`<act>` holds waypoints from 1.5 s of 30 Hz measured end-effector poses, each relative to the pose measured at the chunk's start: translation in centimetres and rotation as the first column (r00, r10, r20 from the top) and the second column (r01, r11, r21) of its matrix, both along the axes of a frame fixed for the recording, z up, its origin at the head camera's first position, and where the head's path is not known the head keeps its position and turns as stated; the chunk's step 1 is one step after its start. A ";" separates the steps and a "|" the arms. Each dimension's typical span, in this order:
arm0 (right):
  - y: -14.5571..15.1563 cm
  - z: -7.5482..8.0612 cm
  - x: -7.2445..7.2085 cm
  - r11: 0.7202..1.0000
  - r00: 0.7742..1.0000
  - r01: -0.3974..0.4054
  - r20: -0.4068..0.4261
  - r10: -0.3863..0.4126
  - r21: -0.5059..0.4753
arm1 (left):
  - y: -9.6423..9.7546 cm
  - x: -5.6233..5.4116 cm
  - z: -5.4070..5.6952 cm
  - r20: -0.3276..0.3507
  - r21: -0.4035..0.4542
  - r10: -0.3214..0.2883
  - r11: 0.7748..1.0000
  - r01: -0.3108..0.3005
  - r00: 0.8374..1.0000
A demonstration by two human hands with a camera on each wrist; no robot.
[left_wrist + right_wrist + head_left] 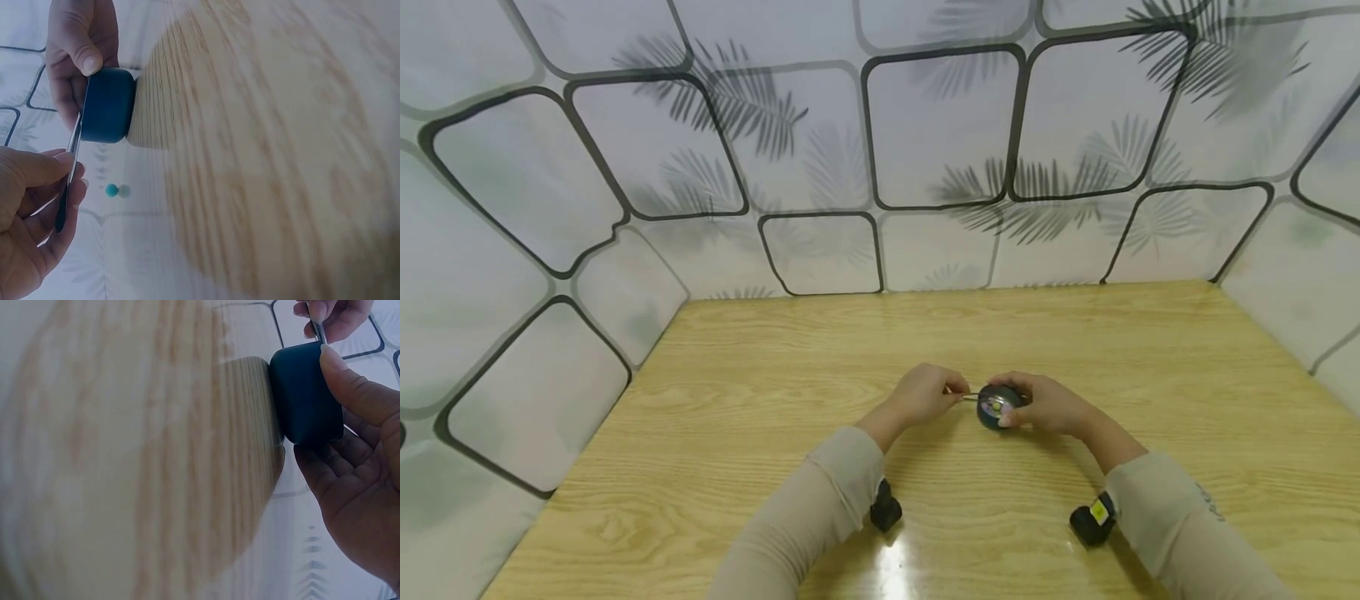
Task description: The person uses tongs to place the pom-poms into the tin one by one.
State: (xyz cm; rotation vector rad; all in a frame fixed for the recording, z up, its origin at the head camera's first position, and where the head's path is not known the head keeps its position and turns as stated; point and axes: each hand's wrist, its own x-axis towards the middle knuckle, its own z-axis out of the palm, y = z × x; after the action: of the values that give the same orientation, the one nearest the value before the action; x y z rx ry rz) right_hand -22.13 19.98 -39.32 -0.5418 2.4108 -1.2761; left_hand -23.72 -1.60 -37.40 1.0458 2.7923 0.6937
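Observation:
Between thumb and fingers my left hand (927, 393) pinches a pair of metal tweezers (70, 165). Their tips reach the top of a small round dark-blue container (109, 106), and whether they hold anything is hidden. On its right side, my right hand (1047, 403) grips the container by its wall, thumb at the rim and fingers around the far side. The container stands on the table, and small colourful items (996, 407) show inside, too small to tell. In the left wrist view a little teal ball (111, 190) lies near my left fingertips.
The wooden table (737, 467) stretches out around both hands. Behind it and at the sides hangs a pale patterned cloth (940, 125) with dark outlines and leaves. A black wrist camera (886, 508) sits under the left sleeve, another black wrist camera (1092, 523) under the right.

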 end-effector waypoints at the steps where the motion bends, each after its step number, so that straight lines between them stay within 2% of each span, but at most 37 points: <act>1: 0.0 0.0 0.0 1.000 1.000 0.003 -0.002 -0.003 0.004 | -0.1 -0.1 0.0 0.003 0.002 0.003 1.000 -0.003 1.000; 14: 0.2 -0.2 -0.4 1.000 1.000 -0.001 -0.005 0.001 -0.008 | -1.2 -0.6 -0.2 0.056 0.012 0.099 0.995 -0.100 0.993; 20: 0.2 -0.2 -0.4 1.000 1.000 -0.001 -0.005 0.001 -0.004 | -1.5 -0.9 -0.5 0.041 0.012 0.125 0.992 -0.126 0.991; 31: 0.1 -0.1 -0.2 1.000 1.000 -0.001 0.005 0.001 -0.008 | -1.5 -1.9 -0.9 0.040 -0.062 0.177 0.983 -0.174 0.983; 40: 0.0 -0.1 -0.2 1.000 1.000 0.007 0.002 -0.007 -0.006 | -1.3 -2.0 -0.9 0.060 -0.103 0.219 0.972 -0.212 0.974; 45: 0.5 -0.6 -0.5 0.998 0.997 -0.053 -0.056 0.051 -0.034 | -1.2 -1.9 -0.8 0.046 -0.124 0.214 0.970 -0.207 0.976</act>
State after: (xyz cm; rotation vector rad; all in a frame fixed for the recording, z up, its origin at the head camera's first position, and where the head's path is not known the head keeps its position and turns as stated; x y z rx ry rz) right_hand -22.60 20.43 -39.92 -0.6530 2.4062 -1.3001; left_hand -25.67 -2.85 -38.23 0.7034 2.8788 0.5580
